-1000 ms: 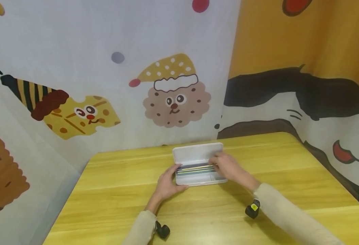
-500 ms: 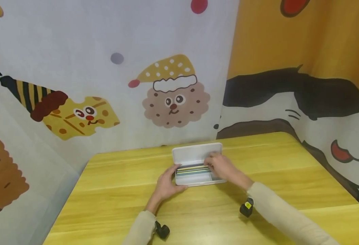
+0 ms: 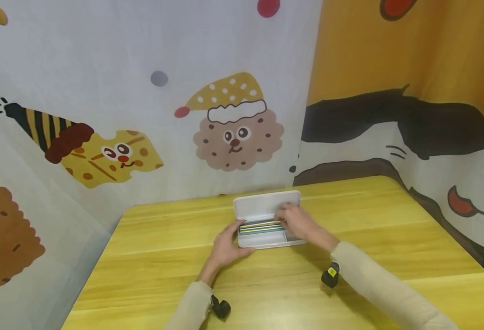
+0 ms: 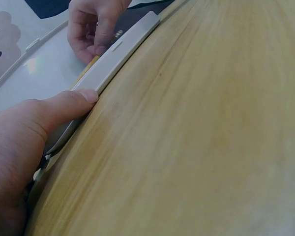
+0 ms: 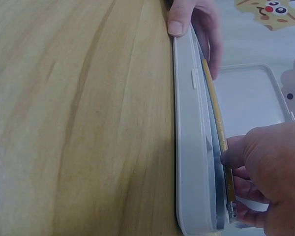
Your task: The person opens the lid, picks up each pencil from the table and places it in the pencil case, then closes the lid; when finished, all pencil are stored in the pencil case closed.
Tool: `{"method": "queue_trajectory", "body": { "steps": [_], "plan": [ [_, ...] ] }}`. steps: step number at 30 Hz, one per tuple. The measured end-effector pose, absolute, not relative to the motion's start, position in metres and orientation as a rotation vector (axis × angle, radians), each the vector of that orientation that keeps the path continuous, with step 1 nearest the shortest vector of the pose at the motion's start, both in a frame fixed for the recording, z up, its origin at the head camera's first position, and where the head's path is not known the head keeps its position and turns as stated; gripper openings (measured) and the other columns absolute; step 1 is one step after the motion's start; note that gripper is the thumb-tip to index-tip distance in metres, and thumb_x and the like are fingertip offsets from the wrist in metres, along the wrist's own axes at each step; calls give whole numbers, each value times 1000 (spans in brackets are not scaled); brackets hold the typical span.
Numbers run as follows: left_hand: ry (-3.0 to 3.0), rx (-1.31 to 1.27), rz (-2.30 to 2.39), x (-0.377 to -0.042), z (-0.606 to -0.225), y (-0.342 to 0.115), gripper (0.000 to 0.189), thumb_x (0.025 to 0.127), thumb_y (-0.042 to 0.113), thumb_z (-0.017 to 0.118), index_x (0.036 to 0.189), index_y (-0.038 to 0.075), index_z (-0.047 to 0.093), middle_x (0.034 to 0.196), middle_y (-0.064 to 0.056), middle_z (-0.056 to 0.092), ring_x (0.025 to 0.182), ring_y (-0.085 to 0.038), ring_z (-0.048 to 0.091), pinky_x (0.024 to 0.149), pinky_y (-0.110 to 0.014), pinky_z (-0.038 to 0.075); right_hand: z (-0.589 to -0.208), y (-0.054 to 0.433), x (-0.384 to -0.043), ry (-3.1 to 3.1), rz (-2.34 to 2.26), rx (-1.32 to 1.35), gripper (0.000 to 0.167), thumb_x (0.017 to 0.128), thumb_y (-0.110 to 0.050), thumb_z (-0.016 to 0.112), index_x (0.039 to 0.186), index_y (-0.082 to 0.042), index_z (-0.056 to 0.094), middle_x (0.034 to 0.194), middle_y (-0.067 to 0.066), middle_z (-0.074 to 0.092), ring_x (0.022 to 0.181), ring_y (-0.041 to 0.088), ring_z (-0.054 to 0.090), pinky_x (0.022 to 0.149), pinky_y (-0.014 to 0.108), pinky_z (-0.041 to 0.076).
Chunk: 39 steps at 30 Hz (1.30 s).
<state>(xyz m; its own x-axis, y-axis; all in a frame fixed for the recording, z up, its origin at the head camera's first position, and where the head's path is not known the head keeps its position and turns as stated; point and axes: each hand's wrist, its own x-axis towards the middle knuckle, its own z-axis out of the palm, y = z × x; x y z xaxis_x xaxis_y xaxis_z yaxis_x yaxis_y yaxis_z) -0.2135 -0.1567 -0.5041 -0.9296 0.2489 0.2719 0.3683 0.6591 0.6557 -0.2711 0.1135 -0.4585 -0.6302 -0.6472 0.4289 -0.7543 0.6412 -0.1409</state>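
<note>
A white pencil case (image 3: 262, 241) stands with its lid (image 3: 258, 206) raised on the yellow wood-grain table. My left hand (image 3: 224, 247) grips the case's left end, thumb on the front edge and fingers toward the back. Several pencils (image 3: 258, 227) lie lengthwise inside. At the case's right side, my right hand (image 3: 297, 221) pinches a yellow pencil (image 5: 215, 105) between thumb and fingers near its metal eraser end. In the right wrist view this pencil lies along the case's opening. The left wrist view shows the right hand's fingers (image 4: 91, 37) bent down behind the front wall.
A small divided compartment (image 3: 292, 237) forms the case's front right corner. The wooden table (image 3: 163, 266) spreads around the case. Behind it hangs a cloth (image 3: 122, 55) printed with cartoon food figures. Each wrist carries a black camera (image 3: 220, 308).
My right hand has moved a little to the left along the pencils, mostly in the first half second. The left hand keeps its hold on the case's left end.
</note>
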Motion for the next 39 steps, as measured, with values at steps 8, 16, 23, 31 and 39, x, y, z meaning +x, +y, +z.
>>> {"method": "queue_trajectory", "body": {
  "steps": [8, 16, 23, 31, 39],
  "plan": [
    [-2718, -506, -1150, -212, -503, -156, 92, 69, 38, 91, 147, 14, 49, 149, -14, 48, 133, -36, 46, 109, -54, 38, -459, 112, -272, -2523, 468, 1141, 18, 80, 6, 75, 91, -8, 75, 91, 6, 68, 87, 27, 63, 78, 41, 57],
    [-2746, -468, -1131, -212, -505, -156, 93, 69, 39, 91, 147, 16, 48, 150, -12, 47, 134, -35, 45, 109, -54, 36, -460, 111, -271, -2511, 481, 1152, 19, 79, 8, 75, 91, -7, 75, 89, 6, 67, 86, 26, 63, 78, 40, 57],
    [-2735, -477, -1114, -213, -506, -156, 92, 68, 39, 92, 147, 17, 49, 149, -12, 47, 134, -35, 45, 110, -52, 37, -447, 118, -268, -2483, 573, 1109, 16, 80, 8, 73, 91, -3, 74, 90, 7, 64, 81, 23, 62, 69, 34, 57],
    [-2729, -486, -1110, -216, -504, -156, 92, 68, 38, 92, 146, 16, 49, 149, -12, 48, 134, -34, 45, 110, -51, 37, -408, 149, -274, -2372, 941, 881, 12, 89, 6, 68, 100, 4, 72, 90, 10, 66, 77, 21, 62, 66, 35, 56],
    [-2733, -479, -1097, -214, -506, -156, 93, 68, 40, 91, 147, 16, 49, 150, -12, 47, 135, -34, 45, 110, -52, 36, -410, 170, -295, -2482, 1171, 597, 16, 99, -4, 59, 108, 6, 69, 104, 21, 66, 90, 36, 63, 72, 43, 55]
  ]
}}
